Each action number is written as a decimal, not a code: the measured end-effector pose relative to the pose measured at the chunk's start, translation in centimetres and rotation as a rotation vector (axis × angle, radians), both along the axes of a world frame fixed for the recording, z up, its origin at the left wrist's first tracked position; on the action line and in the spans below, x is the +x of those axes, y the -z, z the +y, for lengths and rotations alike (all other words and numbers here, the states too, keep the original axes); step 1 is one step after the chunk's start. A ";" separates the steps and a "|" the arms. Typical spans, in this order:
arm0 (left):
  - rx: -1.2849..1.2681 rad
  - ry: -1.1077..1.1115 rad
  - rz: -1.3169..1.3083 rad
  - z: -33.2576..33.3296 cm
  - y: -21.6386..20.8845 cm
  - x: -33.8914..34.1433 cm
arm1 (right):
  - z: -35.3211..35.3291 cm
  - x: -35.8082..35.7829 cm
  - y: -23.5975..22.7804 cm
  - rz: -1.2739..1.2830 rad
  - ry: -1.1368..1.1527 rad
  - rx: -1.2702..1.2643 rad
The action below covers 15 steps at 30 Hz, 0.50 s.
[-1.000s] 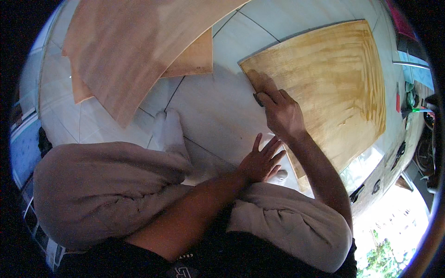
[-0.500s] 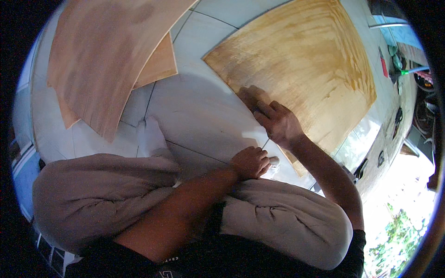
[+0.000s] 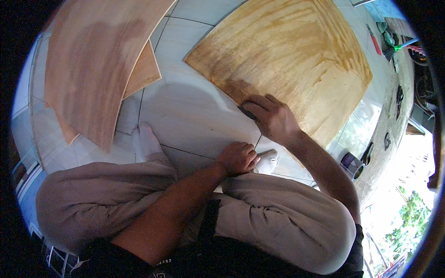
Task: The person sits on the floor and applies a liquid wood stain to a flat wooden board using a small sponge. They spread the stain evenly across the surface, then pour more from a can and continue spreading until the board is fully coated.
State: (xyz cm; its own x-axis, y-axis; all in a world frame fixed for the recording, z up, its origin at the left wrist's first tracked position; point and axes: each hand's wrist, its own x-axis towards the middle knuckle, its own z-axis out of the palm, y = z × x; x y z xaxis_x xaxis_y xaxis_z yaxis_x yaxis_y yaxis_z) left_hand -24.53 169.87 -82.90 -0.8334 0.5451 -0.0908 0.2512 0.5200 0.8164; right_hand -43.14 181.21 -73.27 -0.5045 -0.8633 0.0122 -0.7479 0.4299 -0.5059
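Observation:
My right hand is at the near left edge of a plywood board lying on the floor, its fingers bent down. A small dark patch shows under the fingertips; its kind is hard to make out. Wet-looking yellow-brown streaks cover much of the board's far part, while its near right part is paler. My left hand rests curled by my right knee, just in front of a foot in a pale sock, with nothing visible in it.
More plywood sheets lie overlapped on the tiled floor to the left. At the right are an open can, a red-handled tool, a green-and-blue tool and dark items along a ledge.
My right hand has shifted slightly down along the board's edge, fingers closer together. My left hand has drifted a little left. The view has moved, bringing the can into sight.

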 end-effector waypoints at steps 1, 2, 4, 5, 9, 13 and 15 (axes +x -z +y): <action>-0.006 -0.007 0.015 0.1 0.0 0.0 | -1.3 -0.5 0.4 0.033 -0.030 0.017; -0.017 -0.005 0.027 0.2 0.1 0.1 | -2.6 -0.9 0.9 0.065 -0.059 0.035; 0.026 -0.063 0.093 0.3 0.2 0.1 | -3.9 -0.9 1.8 0.142 -0.125 0.086; 0.039 -0.084 0.120 0.3 0.3 0.1 | -3.8 -0.7 2.0 0.162 -0.148 0.057; 0.021 -0.072 0.077 0.5 0.6 0.1 | -0.7 1.4 2.2 0.160 -0.181 0.081; 0.038 -0.123 0.082 0.7 0.4 0.3 | 3.7 2.9 1.6 0.122 -0.158 0.148; 0.032 -0.128 0.080 0.8 0.2 0.3 | 5.5 3.6 1.3 0.101 -0.129 0.180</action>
State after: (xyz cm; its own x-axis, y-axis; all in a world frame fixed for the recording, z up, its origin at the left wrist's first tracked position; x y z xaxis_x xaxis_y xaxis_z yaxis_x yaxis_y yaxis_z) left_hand -24.19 170.67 -83.13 -0.9001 0.4356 -0.0051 0.2498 0.5257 0.8132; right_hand -39.55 186.72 -74.55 -0.3937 -0.9135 -0.1026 -0.8454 0.4037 -0.3498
